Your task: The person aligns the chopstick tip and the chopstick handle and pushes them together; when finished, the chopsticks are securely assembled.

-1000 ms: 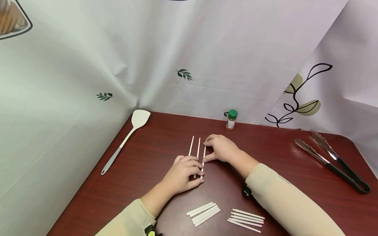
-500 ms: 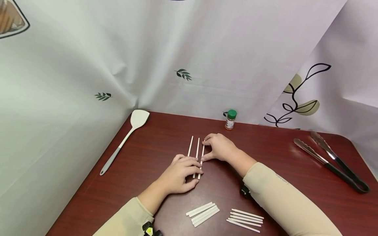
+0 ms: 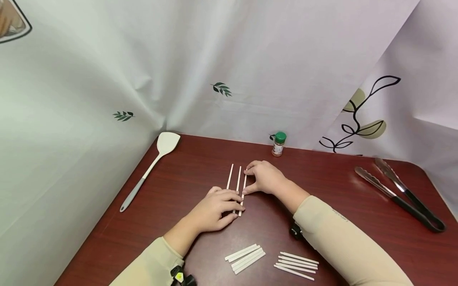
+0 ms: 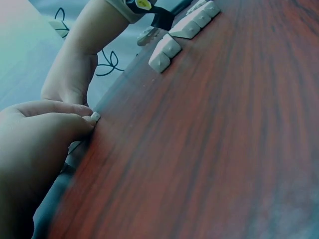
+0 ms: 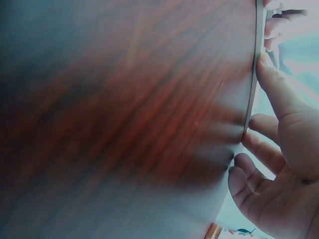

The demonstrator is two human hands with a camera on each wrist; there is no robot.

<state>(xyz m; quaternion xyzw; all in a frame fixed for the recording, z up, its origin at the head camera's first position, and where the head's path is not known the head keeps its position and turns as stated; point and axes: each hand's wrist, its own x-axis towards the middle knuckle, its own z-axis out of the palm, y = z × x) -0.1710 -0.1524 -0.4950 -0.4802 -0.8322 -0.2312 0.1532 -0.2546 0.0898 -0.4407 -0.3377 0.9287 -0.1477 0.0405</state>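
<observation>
Three long white rows of sticks run side by side toward the back of the table: a left stick (image 3: 230,176), a middle stick (image 3: 238,178) and a right stick (image 3: 245,182). My left hand (image 3: 220,208) lies over their near parts, its fingertips on the right row and its thumb by the near end. In the left wrist view the small pale stick end (image 4: 95,116) shows at those fingertips. My right hand (image 3: 266,178) holds the right row farther up, fingers at the far tip and thumb lower down. The right wrist view has the thumb (image 5: 269,74) against the stick's edge.
Nearer me lie a bundle of thicker white sticks (image 3: 245,259) and a bundle of thinner ones (image 3: 296,265). A white spatula (image 3: 150,171) is on the left, metal tongs (image 3: 400,194) on the right. A green-capped spice jar (image 3: 278,143) stands at the back by the curtain (image 3: 250,59).
The right row's near end has shifted slightly left, toward the middle row, with my left fingers on it. My left thumb has drawn back a little. My right hand keeps its hold.
</observation>
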